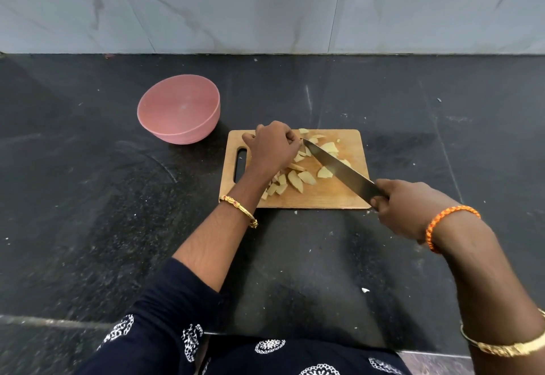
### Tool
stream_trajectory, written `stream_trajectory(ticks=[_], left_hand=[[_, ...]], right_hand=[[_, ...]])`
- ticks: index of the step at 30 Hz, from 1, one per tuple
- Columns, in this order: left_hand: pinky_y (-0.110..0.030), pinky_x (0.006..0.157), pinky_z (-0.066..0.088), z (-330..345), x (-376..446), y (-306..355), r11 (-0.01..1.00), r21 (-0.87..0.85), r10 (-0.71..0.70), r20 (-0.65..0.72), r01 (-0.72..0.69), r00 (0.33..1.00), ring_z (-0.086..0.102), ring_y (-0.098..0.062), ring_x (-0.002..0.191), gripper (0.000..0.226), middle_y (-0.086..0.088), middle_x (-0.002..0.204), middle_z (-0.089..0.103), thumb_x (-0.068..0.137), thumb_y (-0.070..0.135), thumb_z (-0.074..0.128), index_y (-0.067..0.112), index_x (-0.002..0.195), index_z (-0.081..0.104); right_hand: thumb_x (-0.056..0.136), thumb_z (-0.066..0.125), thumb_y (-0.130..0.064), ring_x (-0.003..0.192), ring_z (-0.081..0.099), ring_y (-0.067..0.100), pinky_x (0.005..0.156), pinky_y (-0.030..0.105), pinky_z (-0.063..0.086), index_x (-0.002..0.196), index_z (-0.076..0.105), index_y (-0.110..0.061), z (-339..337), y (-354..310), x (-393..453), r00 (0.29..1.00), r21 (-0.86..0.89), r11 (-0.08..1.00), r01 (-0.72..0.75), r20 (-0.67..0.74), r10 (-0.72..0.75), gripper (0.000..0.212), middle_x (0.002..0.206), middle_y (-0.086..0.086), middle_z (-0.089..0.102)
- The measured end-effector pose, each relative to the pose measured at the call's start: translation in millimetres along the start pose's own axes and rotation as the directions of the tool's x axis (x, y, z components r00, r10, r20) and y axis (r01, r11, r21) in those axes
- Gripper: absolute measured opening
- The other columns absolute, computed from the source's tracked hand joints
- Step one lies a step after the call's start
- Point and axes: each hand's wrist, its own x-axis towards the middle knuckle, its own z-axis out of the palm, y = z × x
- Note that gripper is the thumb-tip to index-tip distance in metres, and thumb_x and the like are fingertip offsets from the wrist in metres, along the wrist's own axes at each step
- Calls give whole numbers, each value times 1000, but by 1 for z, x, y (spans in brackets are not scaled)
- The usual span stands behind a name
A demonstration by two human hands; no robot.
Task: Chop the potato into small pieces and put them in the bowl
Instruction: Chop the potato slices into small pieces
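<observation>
On a wooden cutting board (330, 194) set on a dark stone bench (88, 197), pale potato pieces (295, 181) lie scattered in wedges and slivers, most of them in a loose heap across the board's middle and far edge. The left hand (272, 147) sits knuckles-up over the far-left part of the heap, its fingers (290, 135) curled down onto the potato; exactly what they pin is hidden beneath the hand. The right hand (404, 209) is wrapped tightly around the handle of a large knife (339, 168), whose blade runs diagonally across the board with its tip right beside the left fingertips. A pink bowl (180, 109) stands on the bench just beyond the board's far-left corner, and nothing can be seen inside it, so by the look of it chopping is well under way and no transfer has begun.

The chief risk appears to be the closeness of blade tip and fingertips: a slip on a wet, uneven wedge could bring the edge against them. Pieces near the board's rim could also be flicked onto the bench by a hard stroke, where white flecks (365, 290) already lie. Several wedges look large and probably need further cuts. The person wears a gold bangle (240, 210) on the left wrist, an orange thread band (448, 221) on the right, and a dark patterned sleeve (177, 301).
</observation>
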Motion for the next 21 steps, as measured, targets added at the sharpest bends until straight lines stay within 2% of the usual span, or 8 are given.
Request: stream_trajectory(ticks=[2,5,9,11,14,17,21], left_hand=[[-39,88,24,-2,2,2,1000,22,4,2,-4,1000,49,-18,108,14,4,92,66,89,27,58,18,88,69],[-37,85,25,-5,6,7,997,28,78,-35,-77,996,50,-17,105,14,5,97,62,85,26,58,23,96,66],[-36,86,24,0,12,17,977,70,196,59,-200,979,44,-18,112,22,2,109,57,86,34,59,31,107,66],[-34,82,21,6,11,19,969,115,211,69,-218,975,42,-18,111,20,3,108,57,88,36,58,32,105,68],[-32,78,18,13,11,19,982,47,181,11,-181,983,44,-18,108,17,7,100,64,87,33,60,29,101,70],[-32,78,18,13,11,19,988,4,153,-13,-153,988,46,-17,107,16,10,94,68,87,31,61,26,98,71],[-33,79,19,11,11,20,988,27,150,-23,-150,988,45,-16,104,16,8,90,68,86,33,60,26,94,72]], right_hand=[[99,39,-26,60,49,13,53,24,41,111,53,-28,-6,8,-6,1000,13,1000,10,-18,-10,18,74,0,51],[99,40,-27,54,50,18,45,24,42,98,50,-26,-11,16,-12,998,133,991,15,-62,-7,10,71,5,54],[98,41,-27,46,46,23,46,27,42,80,51,-20,-11,25,-2,993,226,974,-3,-117,31,21,64,8,50],[97,41,-26,48,48,24,46,28,43,81,51,-20,-9,24,5,991,241,971,-10,-124,41,21,66,9,51],[97,41,-25,54,50,21,50,29,47,81,51,-22,-4,18,14,991,252,968,11,-134,24,20,69,7,53],[97,42,-26,61,50,18,62,35,50,95,54,-22,2,11,20,992,249,968,27,-123,4,13,74,4,54],[98,40,-25,60,48,15,60,30,45,111,53,-21,6,5,23,996,238,971,27,-88,-6,18,76,2,52]])
